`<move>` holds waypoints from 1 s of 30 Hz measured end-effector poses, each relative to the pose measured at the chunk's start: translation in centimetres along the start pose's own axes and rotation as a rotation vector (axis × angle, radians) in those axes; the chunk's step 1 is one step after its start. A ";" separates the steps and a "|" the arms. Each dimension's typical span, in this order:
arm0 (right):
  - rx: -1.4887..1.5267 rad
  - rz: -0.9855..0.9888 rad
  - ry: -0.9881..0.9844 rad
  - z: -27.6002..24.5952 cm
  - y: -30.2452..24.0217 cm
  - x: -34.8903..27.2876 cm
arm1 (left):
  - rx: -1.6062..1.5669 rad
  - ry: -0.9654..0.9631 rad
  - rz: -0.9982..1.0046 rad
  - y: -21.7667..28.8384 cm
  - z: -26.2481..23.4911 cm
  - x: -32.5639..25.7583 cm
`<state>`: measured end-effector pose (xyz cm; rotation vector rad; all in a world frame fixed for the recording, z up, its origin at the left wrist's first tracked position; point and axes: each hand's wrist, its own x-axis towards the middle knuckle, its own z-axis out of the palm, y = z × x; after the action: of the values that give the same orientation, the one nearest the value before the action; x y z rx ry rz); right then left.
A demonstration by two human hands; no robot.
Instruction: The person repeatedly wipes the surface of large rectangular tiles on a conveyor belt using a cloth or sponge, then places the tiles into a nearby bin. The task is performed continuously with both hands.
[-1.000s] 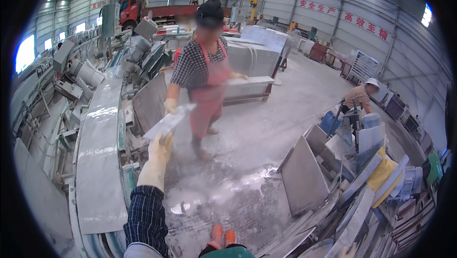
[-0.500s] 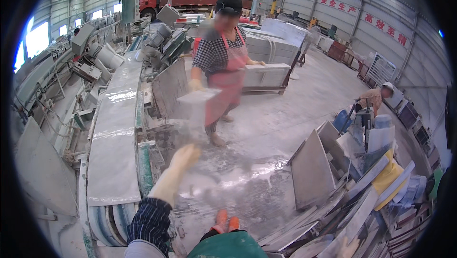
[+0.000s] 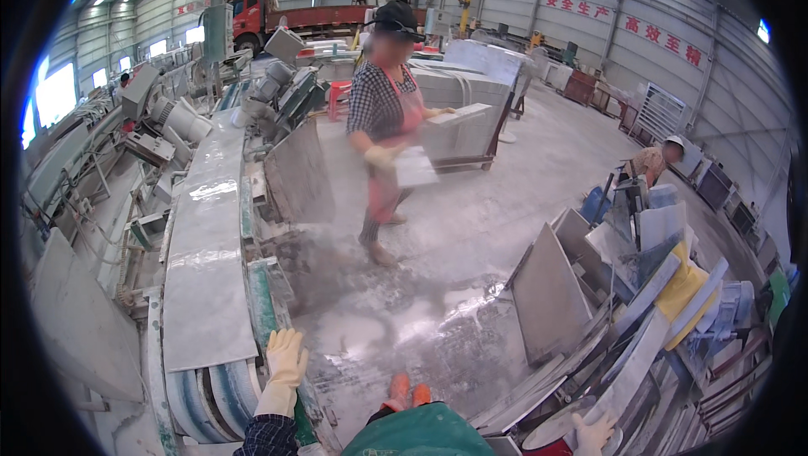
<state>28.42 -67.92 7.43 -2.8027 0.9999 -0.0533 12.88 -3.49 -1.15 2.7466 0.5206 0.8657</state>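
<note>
My left hand (image 3: pixel 286 360), in a cream rubber glove, lies with its fingers stretched out on the green edge rail (image 3: pixel 263 296) of a roller conveyor. Beside it, a long wet grey-white stone slab (image 3: pixel 206 288) lies on the conveyor, its near end close to blue belts (image 3: pixel 231 393). At the lower right my right hand (image 3: pixel 594 432), gloved too, has its fingers apart and appears to hold nothing. It is near a red-rimmed round container (image 3: pixel 555 432) and leaning stone strips (image 3: pixel 631 363); whether it touches them I cannot tell.
A co-worker in a red apron (image 3: pixel 406 111) stands ahead, holding a white tile (image 3: pixel 417 167) beside stacked slabs (image 3: pixel 467 111). Stone offcuts (image 3: pixel 547 300) lean at the right, with a yellow cloth (image 3: pixel 686 288). Another person (image 3: pixel 652 161) bends farther back. The floor (image 3: pixel 421 313) is wet.
My left hand has come down and left onto the conveyor's edge. My right hand shows more clearly. The co-worker has turned and swung the tile rightward. The view has shifted slightly.
</note>
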 end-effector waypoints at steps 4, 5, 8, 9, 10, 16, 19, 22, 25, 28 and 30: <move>0.129 0.052 -0.052 0.8 0.2 0.5 | -0.019 0.022 -0.017 -0.4 0.9 -0.1; 0.186 0.021 -0.025 0.8 0.4 0.9 | -0.038 0.023 -0.018 -0.5 0.8 -0.1; 0.396 0.000 -0.032 -0.2 2.0 2.0 | -0.095 0.040 -0.014 -0.7 0.4 -0.2; 0.482 -0.028 -0.046 -1.5 2.7 2.6 | -0.126 0.030 -0.025 -0.8 0.3 -0.1; 0.886 -0.074 -0.123 -2.8 3.0 3.2 | -0.161 0.038 -0.044 -0.8 0.1 -0.1; 1.492 0.204 -0.523 -13.3 3.0 4.1 | -0.767 0.238 -0.606 3.2 1.0 2.4; 1.426 -0.128 -0.286 -12.2 -4.1 3.5 | -1.185 0.184 -0.779 9.4 1.9 3.5; 1.177 -0.336 -0.351 -11.4 -11.8 1.9 | -1.599 -0.380 -0.835 16.4 1.6 4.9; 0.786 -0.802 -0.500 -10.8 -19.2 -2.4 | -1.876 -0.655 -0.751 22.7 0.3 5.3; 0.580 -1.327 -0.729 -9.5 -26.8 -8.5 | -2.165 -0.538 -0.898 24.9 -1.2 5.5; 0.357 -1.744 -0.856 -8.1 -31.0 -13.2 | -2.070 -0.240 -0.625 24.0 -1.9 5.0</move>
<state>36.82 -37.11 20.91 -2.0159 -1.4360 0.5808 22.01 -23.24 10.23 0.6696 0.1260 0.3429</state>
